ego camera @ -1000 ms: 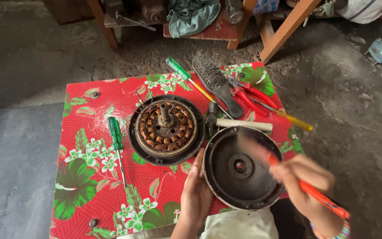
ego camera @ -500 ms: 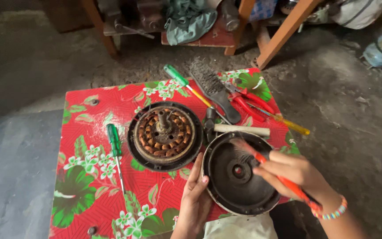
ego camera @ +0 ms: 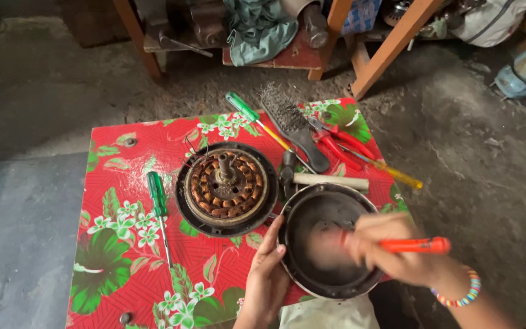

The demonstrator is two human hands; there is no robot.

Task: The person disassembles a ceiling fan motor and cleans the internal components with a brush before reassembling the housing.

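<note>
A round black motor cover lies open side up at the near right of a small table covered in red flowered cloth. My left hand grips its near left rim. My right hand holds an orange-handled tool down inside the cover; the tool's working end is blurred. To the left of the cover sits the other motor half, with copper windings and an upright shaft.
A green-handled screwdriver lies left of the windings. Behind the cover lie a hammer, a wire brush, a green and yellow screwdriver, red pliers and a yellow-handled tool. Wooden bench legs stand beyond, on a dirty concrete floor.
My right hand has swung the orange-handled tool from a slant to nearly level inside the cover. My left hand stays on the rim.
</note>
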